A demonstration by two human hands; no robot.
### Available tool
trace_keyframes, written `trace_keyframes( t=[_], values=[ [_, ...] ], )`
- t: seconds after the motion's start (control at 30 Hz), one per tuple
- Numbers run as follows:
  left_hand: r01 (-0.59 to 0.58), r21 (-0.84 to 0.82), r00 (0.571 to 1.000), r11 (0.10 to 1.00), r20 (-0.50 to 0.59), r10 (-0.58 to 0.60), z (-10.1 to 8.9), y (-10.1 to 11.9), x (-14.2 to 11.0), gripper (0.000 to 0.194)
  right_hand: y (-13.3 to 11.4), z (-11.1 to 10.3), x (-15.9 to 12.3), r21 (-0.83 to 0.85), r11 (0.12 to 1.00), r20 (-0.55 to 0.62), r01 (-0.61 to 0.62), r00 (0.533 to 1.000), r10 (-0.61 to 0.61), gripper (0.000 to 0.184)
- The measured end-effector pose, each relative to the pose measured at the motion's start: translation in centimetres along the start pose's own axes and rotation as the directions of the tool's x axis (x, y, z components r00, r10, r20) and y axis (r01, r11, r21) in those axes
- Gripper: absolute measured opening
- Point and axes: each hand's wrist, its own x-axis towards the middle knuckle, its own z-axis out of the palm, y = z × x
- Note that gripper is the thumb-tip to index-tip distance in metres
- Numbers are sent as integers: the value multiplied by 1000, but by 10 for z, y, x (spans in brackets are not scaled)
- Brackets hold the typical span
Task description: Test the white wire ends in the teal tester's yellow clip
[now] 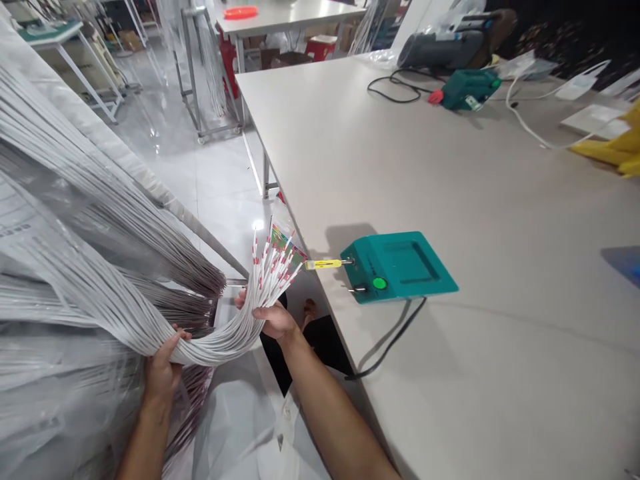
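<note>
A thick bundle of white cables [220,347] sweeps from the upper left in a curve, its red-marked ends fanned upward. My right hand [274,319] is closed around the bundle just below those ends. Farther back along it, my left hand [165,363] grips the same cables from beneath, its fingers partly hidden. To the right of the ends, on the table, lies a green box [407,267] with a green button and a black cord. A yellow-handled piece [324,265] sticks out of its left side toward the cable ends.
More hanging cable bundles [150,233] fill the left side, partly under clear plastic. The white table [480,200] stretches to the right. At its back stand a second green box [470,89], cords and a dark machine [443,50]. A wheeled metal rack [193,73] stands beyond.
</note>
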Motion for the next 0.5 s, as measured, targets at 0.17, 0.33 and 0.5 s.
trace_keyframes(
  t=[0.17,0.33,0.5],
  values=[
    [5,5,1000,1000,-6,-5,4,-2,3,32,-1,-7,5,23,1000,-41,1,999,0,51],
    [41,18,999,999,23,-42,8,-4,3,29,3,-22,9,62,998,-124,7,992,1,58],
    [78,-22,995,997,62,-77,8,-7,1,27,12,-37,13,63,998,-204,1,979,12,53]
  ],
)
